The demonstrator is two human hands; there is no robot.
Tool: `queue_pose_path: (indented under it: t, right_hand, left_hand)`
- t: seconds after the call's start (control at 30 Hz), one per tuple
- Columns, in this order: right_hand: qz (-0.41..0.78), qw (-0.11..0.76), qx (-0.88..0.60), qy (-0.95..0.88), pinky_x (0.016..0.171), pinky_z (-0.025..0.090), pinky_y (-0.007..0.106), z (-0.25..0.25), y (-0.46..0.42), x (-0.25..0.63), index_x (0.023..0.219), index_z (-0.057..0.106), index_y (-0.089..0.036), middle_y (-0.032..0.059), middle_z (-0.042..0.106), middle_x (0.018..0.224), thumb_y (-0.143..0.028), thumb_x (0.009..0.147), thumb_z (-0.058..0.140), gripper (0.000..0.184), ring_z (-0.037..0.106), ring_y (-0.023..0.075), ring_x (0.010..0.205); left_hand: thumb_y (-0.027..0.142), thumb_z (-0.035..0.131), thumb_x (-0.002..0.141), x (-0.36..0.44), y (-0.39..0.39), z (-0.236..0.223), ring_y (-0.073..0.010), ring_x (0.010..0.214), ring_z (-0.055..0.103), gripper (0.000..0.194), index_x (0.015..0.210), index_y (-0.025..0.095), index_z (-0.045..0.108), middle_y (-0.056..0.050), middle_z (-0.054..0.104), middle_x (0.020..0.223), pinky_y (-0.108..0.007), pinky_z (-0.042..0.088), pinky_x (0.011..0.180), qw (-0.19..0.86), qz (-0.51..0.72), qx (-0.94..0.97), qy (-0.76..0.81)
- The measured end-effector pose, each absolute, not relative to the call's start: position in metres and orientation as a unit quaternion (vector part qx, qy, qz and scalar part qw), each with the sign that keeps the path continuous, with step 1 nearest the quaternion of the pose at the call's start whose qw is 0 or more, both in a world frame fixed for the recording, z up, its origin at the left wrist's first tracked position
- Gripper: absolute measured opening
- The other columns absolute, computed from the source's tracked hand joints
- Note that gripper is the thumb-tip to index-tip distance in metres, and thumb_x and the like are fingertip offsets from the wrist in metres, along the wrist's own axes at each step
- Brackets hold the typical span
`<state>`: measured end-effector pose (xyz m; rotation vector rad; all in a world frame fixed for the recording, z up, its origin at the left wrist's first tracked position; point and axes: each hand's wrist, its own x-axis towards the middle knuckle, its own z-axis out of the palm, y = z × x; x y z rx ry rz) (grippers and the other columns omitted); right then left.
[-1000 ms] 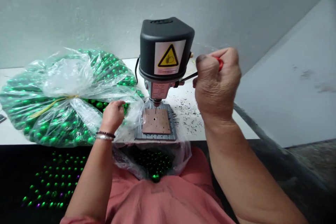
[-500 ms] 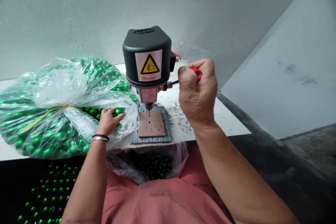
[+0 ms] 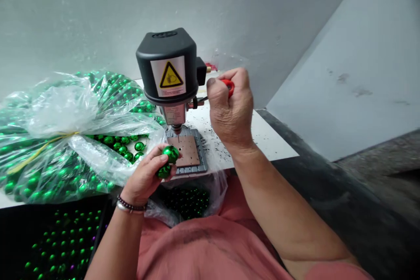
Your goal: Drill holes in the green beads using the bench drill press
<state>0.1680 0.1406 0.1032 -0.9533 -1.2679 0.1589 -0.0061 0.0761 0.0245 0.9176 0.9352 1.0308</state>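
Observation:
Two shiny green balls (image 3: 170,154) are held in the fingers of my left hand (image 3: 147,175), just in front of the drill press base. My right hand (image 3: 231,111) is wrapped round the red-ended lever (image 3: 229,88) on the right of a small black drill press (image 3: 167,63). Under its thin bit lies a square brown board (image 3: 189,151) with a small hole, set on a grey slotted base (image 3: 201,164). Left of the machine, a large clear plastic bag (image 3: 62,109) full of green balls lies tied with a yellow strip; several loose balls (image 3: 126,146) show at its opening.
Dark shavings are scattered over the white table (image 3: 269,140) right of the base. An open plastic bag of dark green balls (image 3: 185,201) sits at my lap. Rows of green balls (image 3: 65,240) lie on a black surface at lower left. Walls stand behind and at right.
My left hand has come out of the bag's opening, moving right and nearer to me with two green balls. My right hand stays on the lever. The whole view has shifted slightly.

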Motion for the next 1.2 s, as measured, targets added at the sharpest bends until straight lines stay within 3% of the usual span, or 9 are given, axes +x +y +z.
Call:
queue_pose_path:
  t: [0.1, 0.17, 0.27, 0.33, 0.47, 0.6, 0.7, 0.9, 1.2]
  right_hand:
    - [0.059, 0.688, -0.435, -0.578, 0.053, 0.039, 0.017, 0.103, 0.14, 0.169, 0.075, 0.04, -0.02, -0.0045, 0.044, 0.066, -0.034, 0.082, 0.046, 0.017, 0.044, 0.0029, 0.057]
    - [0.06, 0.68, -0.437, -0.586, 0.055, 0.04, 0.017, 0.103, 0.14, 0.17, 0.076, 0.04, -0.02, -0.0044, 0.045, 0.068, -0.035, 0.082, 0.045, 0.016, 0.045, 0.003, 0.059]
    - [0.066, 0.677, -0.436, -0.59, 0.055, 0.039, 0.018, 0.103, 0.14, 0.171, 0.077, 0.04, -0.02, -0.005, 0.043, 0.068, -0.035, 0.082, 0.044, 0.017, 0.042, 0.0025, 0.057]
    - [0.072, 0.678, -0.435, -0.589, 0.055, 0.038, 0.018, 0.103, 0.139, 0.172, 0.076, 0.039, -0.02, -0.0056, 0.041, 0.066, -0.035, 0.082, 0.045, 0.018, 0.04, 0.0018, 0.054]
    - [0.079, 0.672, -0.438, -0.592, 0.055, 0.04, 0.017, 0.103, 0.138, 0.172, 0.076, 0.039, -0.02, -0.0068, 0.039, 0.063, -0.037, 0.082, 0.046, 0.019, 0.039, 0.0013, 0.052]
    - [0.073, 0.66, -0.45, -0.597, 0.055, 0.038, 0.019, 0.109, 0.142, 0.173, 0.075, 0.037, -0.021, -0.0066, 0.038, 0.062, -0.04, 0.083, 0.043, 0.022, 0.038, 0.0025, 0.051]
    - [0.08, 0.648, -0.454, -0.606, 0.055, 0.036, 0.021, 0.12, 0.152, 0.176, 0.071, 0.035, -0.02, -0.0064, 0.039, 0.061, -0.043, 0.083, 0.045, 0.027, 0.036, 0.0039, 0.052]
    - [0.119, 0.572, -0.544, -0.602, 0.053, 0.028, 0.02, 0.145, 0.177, 0.177, 0.061, 0.028, -0.02, -0.007, 0.031, 0.056, -0.037, 0.083, 0.052, 0.036, 0.026, 0.0038, 0.053]
    - [0.13, 0.583, -0.523, -0.608, 0.055, 0.028, 0.02, 0.144, 0.178, 0.177, 0.062, 0.028, -0.02, -0.0066, 0.031, 0.058, -0.044, 0.082, 0.049, 0.038, 0.028, 0.0041, 0.055]
  left_hand:
    - [0.036, 0.06, 0.072, 0.003, 0.083, 0.01, -0.0077, 0.053, 0.053, 0.027, 0.089, 0.019, 0.048, -0.002, 0.063, 0.089, -0.019, 0.034, 0.043, 0.655, 0.425, 0.423, 0.461]
    - [0.036, 0.057, 0.074, 0.005, 0.091, 0.004, -0.0078, 0.052, 0.053, 0.027, 0.092, 0.019, 0.048, 0.0, 0.061, 0.078, -0.019, 0.036, 0.045, 0.608, 0.41, 0.441, 0.518]
    - [0.038, 0.057, 0.074, 0.003, 0.104, -0.002, -0.0087, 0.05, 0.052, 0.044, 0.112, 0.017, 0.049, 0.003, 0.058, 0.067, -0.02, 0.038, 0.046, 0.521, 0.374, 0.499, 0.583]
    - [0.041, 0.056, 0.074, 0.002, 0.112, -0.005, -0.0092, 0.051, 0.053, 0.049, 0.117, 0.016, 0.051, 0.002, 0.06, 0.072, -0.021, 0.04, 0.049, 0.466, 0.339, 0.55, 0.605]
    - [0.041, 0.052, 0.076, 0.0, 0.121, -0.011, -0.0118, 0.054, 0.055, 0.038, 0.106, 0.018, 0.061, -0.001, 0.065, 0.076, -0.024, 0.043, 0.054, 0.333, 0.253, 0.618, 0.666]
    - [0.04, 0.058, 0.073, -0.001, 0.12, -0.01, -0.0177, 0.072, 0.061, 0.041, 0.107, 0.018, 0.064, -0.006, 0.069, 0.085, -0.027, 0.045, 0.065, 0.231, 0.196, 0.656, 0.691]
    - [0.04, 0.06, 0.071, -0.003, 0.118, -0.006, -0.0178, 0.072, 0.061, 0.042, 0.106, 0.018, 0.066, -0.006, 0.069, 0.087, -0.027, 0.045, 0.064, 0.234, 0.194, 0.654, 0.693]
    - [0.045, 0.057, 0.072, -0.003, 0.123, -0.008, -0.0129, 0.057, 0.057, 0.045, 0.107, 0.018, 0.064, -0.004, 0.07, 0.087, -0.024, 0.045, 0.054, 0.374, 0.259, 0.58, 0.676]
    - [0.037, 0.056, 0.075, 0.009, 0.131, -0.006, -0.0186, 0.076, 0.063, 0.041, 0.111, 0.021, 0.066, -0.004, 0.071, 0.088, -0.026, 0.045, 0.068, 0.243, 0.166, 0.656, 0.695]
